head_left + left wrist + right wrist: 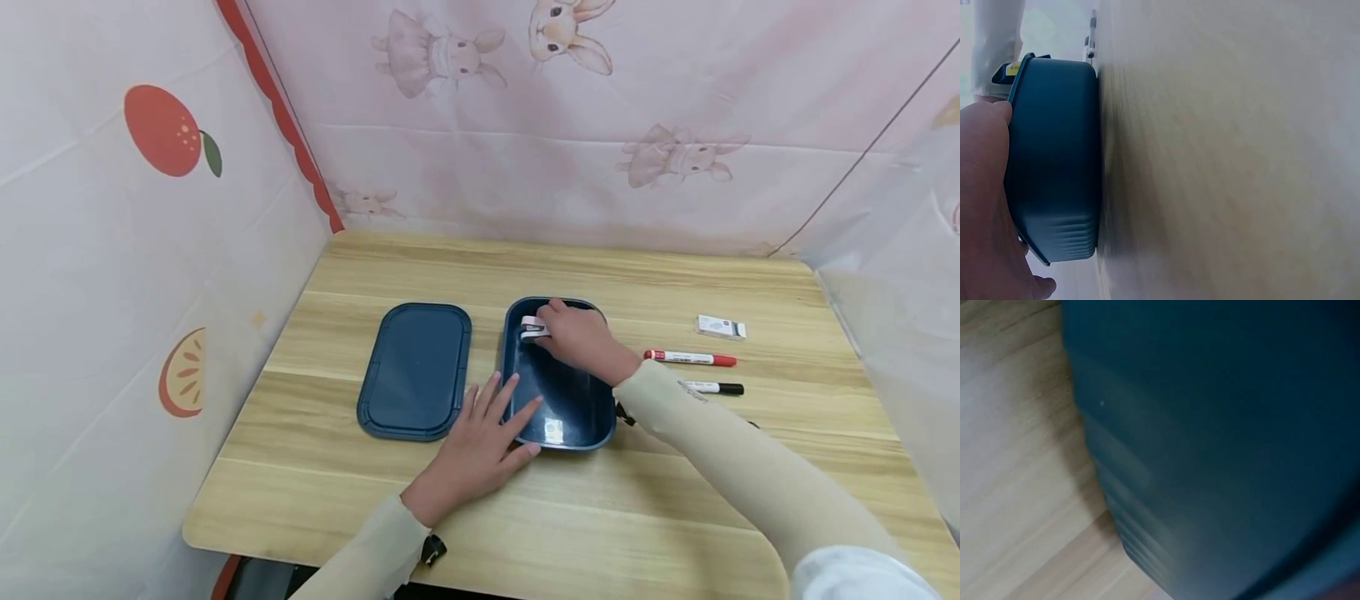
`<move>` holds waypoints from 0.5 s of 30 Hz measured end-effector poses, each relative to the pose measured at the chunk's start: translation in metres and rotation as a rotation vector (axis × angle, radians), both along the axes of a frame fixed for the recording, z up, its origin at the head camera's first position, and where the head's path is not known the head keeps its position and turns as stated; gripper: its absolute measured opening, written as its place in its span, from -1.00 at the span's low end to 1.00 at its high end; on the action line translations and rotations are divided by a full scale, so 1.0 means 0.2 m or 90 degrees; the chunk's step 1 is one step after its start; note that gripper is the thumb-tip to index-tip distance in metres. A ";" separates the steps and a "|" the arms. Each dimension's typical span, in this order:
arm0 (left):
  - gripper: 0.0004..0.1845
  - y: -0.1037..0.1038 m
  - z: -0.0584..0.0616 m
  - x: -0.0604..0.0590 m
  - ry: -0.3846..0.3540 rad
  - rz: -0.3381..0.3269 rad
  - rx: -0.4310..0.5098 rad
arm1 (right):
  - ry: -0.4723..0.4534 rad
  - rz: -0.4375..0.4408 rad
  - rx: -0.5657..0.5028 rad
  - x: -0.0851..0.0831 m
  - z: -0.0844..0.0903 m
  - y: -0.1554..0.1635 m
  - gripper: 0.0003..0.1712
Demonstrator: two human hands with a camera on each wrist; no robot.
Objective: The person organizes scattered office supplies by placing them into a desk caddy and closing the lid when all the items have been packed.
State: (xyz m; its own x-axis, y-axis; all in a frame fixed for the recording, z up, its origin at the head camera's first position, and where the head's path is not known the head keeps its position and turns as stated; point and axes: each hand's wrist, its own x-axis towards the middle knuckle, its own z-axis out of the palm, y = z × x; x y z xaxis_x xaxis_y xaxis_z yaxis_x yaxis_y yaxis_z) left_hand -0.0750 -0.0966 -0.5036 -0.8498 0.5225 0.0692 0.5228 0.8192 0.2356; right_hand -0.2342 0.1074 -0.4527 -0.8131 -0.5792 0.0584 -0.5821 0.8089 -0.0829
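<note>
A deep dark-blue plastic box point(558, 392) stands uncovered on the table. My right hand point(581, 337) reaches down into its far end and grips a small white stapler point(533, 328); my fingers hide part of it. Spread over the box's near left rim is my left hand point(480, 450), with fingers straight and resting on the edge. The left wrist view shows that hand point(985, 200) against the rim of the box point(1054, 156). In the right wrist view the box's outer wall point(1179, 456) fills most of the picture, and the right hand's grip is hidden.
The matching dark-blue lid point(416, 371) lies flat left of the box. On the right are a red marker point(690, 357), a black marker point(716, 387) partly behind my right sleeve, and a small clear-and-white box point(721, 327). Printed cloth walls point(525, 183) surround the wooden table point(315, 467).
</note>
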 end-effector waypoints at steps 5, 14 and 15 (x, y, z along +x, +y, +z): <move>-0.32 0.00 0.00 0.00 -0.010 0.006 0.002 | -0.001 -0.008 0.024 -0.02 -0.03 -0.02 -0.61; -0.34 0.00 0.01 0.00 -0.019 0.001 0.008 | 0.014 -0.021 0.046 -0.05 -0.09 -0.02 -0.62; -0.34 0.00 0.01 0.00 -0.020 0.001 0.009 | 0.015 -0.020 0.047 -0.05 -0.09 -0.02 -0.62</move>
State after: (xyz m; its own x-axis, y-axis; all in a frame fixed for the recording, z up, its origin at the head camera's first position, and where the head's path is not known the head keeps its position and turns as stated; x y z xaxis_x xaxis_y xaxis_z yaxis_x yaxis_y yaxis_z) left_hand -0.0744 -0.0958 -0.5019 -0.8526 0.5202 0.0503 0.5137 0.8165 0.2633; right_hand -0.2441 0.1035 -0.4710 -0.8295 -0.5574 0.0354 -0.5579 0.8298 -0.0085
